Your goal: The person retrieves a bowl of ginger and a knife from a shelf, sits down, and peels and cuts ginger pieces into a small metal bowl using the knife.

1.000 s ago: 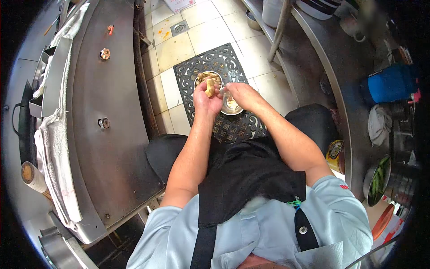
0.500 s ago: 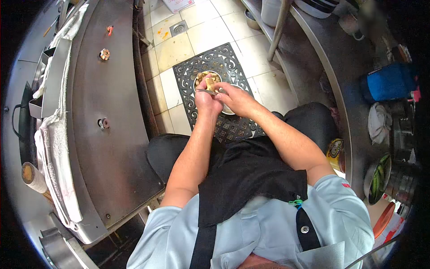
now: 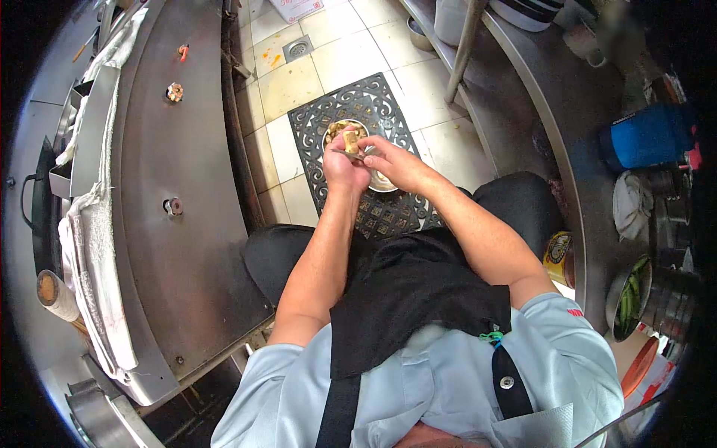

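Tiled floor, black openwork mat on it, filled bowl and partly hidden second bowl on mat, printed carton beyond.

Near the frame's centre: two hands, one left hand and one right hand, one piece of food, two bowls, one mat. Upper middle: one floor drain.

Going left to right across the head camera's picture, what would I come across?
White cloth → metal fitting → left hand → right hand → yellow-labelled container → crumpled pale cloth.
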{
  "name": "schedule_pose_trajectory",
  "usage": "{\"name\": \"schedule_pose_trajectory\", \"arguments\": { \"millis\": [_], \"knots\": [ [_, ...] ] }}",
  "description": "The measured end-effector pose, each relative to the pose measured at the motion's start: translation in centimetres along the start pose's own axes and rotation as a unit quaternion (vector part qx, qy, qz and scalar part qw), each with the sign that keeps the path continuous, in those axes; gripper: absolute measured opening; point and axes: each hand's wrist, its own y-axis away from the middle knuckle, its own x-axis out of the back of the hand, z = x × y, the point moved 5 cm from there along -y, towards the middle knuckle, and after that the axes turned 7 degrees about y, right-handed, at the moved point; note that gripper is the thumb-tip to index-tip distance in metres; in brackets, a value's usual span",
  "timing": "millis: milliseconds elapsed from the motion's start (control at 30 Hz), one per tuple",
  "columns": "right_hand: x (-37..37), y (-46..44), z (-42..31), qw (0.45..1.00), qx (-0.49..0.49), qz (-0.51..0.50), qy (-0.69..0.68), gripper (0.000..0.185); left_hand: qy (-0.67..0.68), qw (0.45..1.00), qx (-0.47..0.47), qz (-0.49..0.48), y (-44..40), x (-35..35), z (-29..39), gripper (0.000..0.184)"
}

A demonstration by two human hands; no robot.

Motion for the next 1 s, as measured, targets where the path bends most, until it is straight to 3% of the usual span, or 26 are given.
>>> {"name": "schedule_pose_trajectory", "arguments": {
  "millis": [100, 300, 467, 567, 667, 800, 833, 933, 1000],
  "knots": [
    [0.7, 0.1, 0.0, 0.997, 0.062, 0.023, 0.027, 0.036, 0.008, 1.0, 0.009, 0.004, 0.0, 0.0, 0.0, 0.03],
    [0.8, 0.5, 0.1, 0.994, -0.028, 0.04, 0.094, 0.04, -0.05, 0.996, 0.052, 0.059, 0.5, 0.6, 0.2, 0.031],
    [-0.1, 0.1, 1.0, 0.991, -0.014, 0.06, 0.121, 0.045, -0.061, 0.99, 0.05, 0.116, 1.6, 0.0, 0.3, 0.057],
    [-0.9, -0.1, 2.1, 0.984, -0.013, 0.074, 0.163, 0.044, -0.092, 0.991, 0.058, 0.071, 1.3, 0.3, 0.4, 0.067],
    [-0.8, 0.2, 1.0, 0.988, -0.057, 0.046, 0.138, 0.044, -0.14, 0.977, 0.011, 0.16, 2.5, -0.6, -0.2, 0.067],
    [-1.4, -0.2, 1.5, 0.998, -0.061, 0.035, 0.003, 0.041, -0.201, 0.967, -0.041, 0.153, 1.8, 0.6, -0.5, 0.064],
    [-1.4, -0.3, 1.9, 0.997, -0.059, 0.04, 0.021, 0.04, -0.261, 0.953, -0.067, 0.137, 1.8, 0.9, -0.5, 0.067],
    [-1.8, -0.9, 3.3, 0.995, -0.057, 0.055, 0.062, 0.038, -0.295, 0.941, -0.069, 0.148, 1.1, 2.1, -1.1, 0.068],
    [-1.7, -1.2, 4.3, 0.993, -0.063, 0.068, 0.077, 0.038, -0.308, 0.944, -0.052, 0.105, 0.7, 2.9, -1.8, 0.066]
  ]
}}
